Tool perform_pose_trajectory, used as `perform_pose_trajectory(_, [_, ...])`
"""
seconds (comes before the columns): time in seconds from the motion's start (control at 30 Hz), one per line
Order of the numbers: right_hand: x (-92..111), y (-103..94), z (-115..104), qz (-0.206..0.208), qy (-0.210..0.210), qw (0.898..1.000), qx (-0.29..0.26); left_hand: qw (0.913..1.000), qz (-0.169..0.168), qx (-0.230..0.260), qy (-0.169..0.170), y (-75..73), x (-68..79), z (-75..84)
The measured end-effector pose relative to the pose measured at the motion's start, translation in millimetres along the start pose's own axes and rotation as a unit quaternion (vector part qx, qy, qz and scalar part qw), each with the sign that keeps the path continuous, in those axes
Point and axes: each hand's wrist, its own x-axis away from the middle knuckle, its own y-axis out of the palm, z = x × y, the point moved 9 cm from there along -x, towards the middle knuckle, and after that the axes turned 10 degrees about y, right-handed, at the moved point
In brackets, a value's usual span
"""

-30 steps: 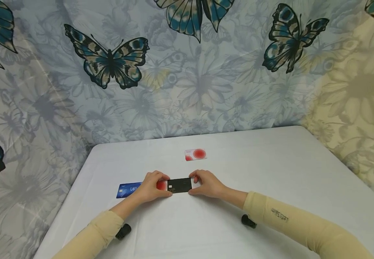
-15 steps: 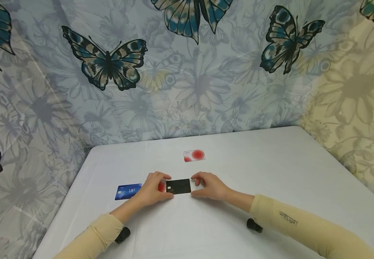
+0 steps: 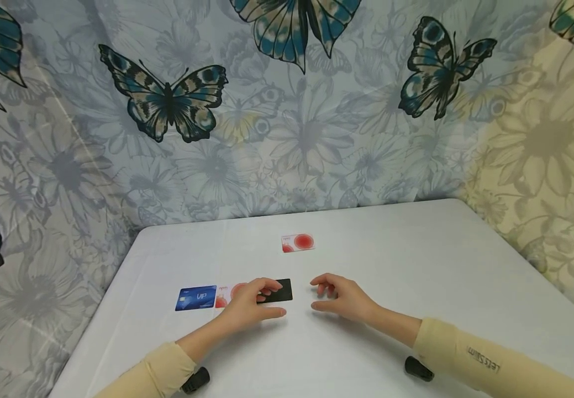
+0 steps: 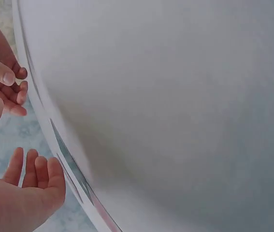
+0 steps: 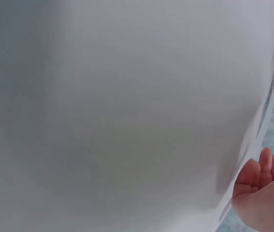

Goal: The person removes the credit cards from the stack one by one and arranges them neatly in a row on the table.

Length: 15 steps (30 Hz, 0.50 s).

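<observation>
In the head view, my left hand (image 3: 247,305) hovers over a row of cards with fingers loosely bent and thumb apart, holding nothing. Beneath its fingertips lies a black card (image 3: 283,291), its left part hidden. A white card with red circles (image 3: 223,296) adjoins it, partly covered by the hand. At the row's left end is a blue card (image 3: 196,298) marked VIP. My right hand (image 3: 348,298) is to the right of the black card, apart from it, with relaxed fingers and nothing between them. The left wrist view shows the cards (image 4: 71,159) nearly edge-on.
Another white card with red circles (image 3: 298,242) lies farther back on the white-covered table (image 3: 391,249). Behind the table hangs a cloth backdrop (image 3: 311,132) printed with butterflies and flowers. Black wrist devices (image 3: 419,368) hang under both sleeves.
Both hands have let go of the black card's ends. The right hand has drawn back to the right; the left hand has lifted over the card. The cards stay in their row.
</observation>
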Motion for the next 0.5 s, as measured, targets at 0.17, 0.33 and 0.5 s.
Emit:
perform_pose_trajectory(0.17, [16.1,-3.1,2.9,-0.010,-0.004,1.000,-0.014,0.9991,-0.014,0.035,-0.021,13.0,3.0,4.4])
perform_pose_trajectory(0.33, [27.5,-4.8,2.5,-0.018,-0.016,1.000,-0.014,0.9968,-0.030,0.067,-0.032,24.1,5.9,11.3])
perform_pose_trajectory(0.5, [34.6,-5.1,1.3,-0.022,-0.024,0.999,-0.022,0.9933,-0.042,0.101,-0.037,33.7,9.2,17.4])
